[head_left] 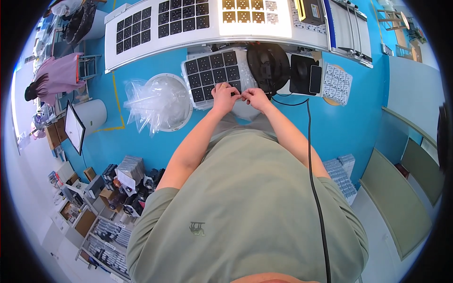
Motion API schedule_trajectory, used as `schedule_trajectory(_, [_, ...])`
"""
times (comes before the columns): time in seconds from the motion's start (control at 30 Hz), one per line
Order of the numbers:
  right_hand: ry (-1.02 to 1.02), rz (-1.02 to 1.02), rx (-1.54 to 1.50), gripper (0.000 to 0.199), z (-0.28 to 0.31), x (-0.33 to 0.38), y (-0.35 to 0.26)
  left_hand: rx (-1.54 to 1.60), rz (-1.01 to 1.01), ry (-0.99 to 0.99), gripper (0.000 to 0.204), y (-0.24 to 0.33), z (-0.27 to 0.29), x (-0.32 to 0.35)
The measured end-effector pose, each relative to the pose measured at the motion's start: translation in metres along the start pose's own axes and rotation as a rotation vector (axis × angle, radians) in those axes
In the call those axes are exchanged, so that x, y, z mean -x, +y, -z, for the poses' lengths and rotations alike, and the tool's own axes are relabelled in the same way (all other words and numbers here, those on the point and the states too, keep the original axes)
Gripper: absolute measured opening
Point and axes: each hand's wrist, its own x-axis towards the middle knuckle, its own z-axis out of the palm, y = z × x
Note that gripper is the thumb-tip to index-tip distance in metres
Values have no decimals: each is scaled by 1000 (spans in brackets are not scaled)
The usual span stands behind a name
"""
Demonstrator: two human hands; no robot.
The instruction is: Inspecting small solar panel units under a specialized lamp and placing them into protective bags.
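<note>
**Fine Fingertip Work at Panel Edge**

Note the long white bench point(214, 28) ahead. Locate the panel of dark squares point(205, 78) just short of it. Observe the left hand point(223, 98) over the panel's near right part, and the right hand point(257, 99) just beside, both with fingertips bent inward, almost meeting; impossible to make out whether grasping anything. Judged to be in hand: delicate two-handed manipulation. For the next move, probably maintain steady, precise fingertip control above the panel.
</note>
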Motion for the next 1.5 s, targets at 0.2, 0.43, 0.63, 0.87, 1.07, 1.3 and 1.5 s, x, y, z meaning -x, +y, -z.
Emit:
schedule_trajectory(0.2, [88, -27, 82, 20, -8, -6, 19, -70, 233, -75, 15, -6, -9, -11])
schedule_trajectory(0.43, [78, -198, 34, 21, -10, -22, 24, -365, 51, 49, 14, -1, -26, -12])
schedule_trajectory(0.63, [136, -177, 41, 24, -15, -20, 19, -307, -43, 42, 19, 7, -22, -4])
schedule_trajectory(0.87, [214, -207, 175, 27, -19, -13, 18, -331, -63, 59, 17, 4, -12, -14])
schedule_trajectory(1.07, [206, -235, 154, 27, -19, -22, 29, -329, 125, -36, 19, -13, 19, -52])
schedule_trajectory(1.3, [206, -192, 123, 28, -20, -27, 42, -154, 432, -39, 25, -70, 76, -107])
schedule_trajectory(1.5, [202, -194, 135, 25, -19, -28, 42, -134, 497, -3, 30, -117, 100, -135])
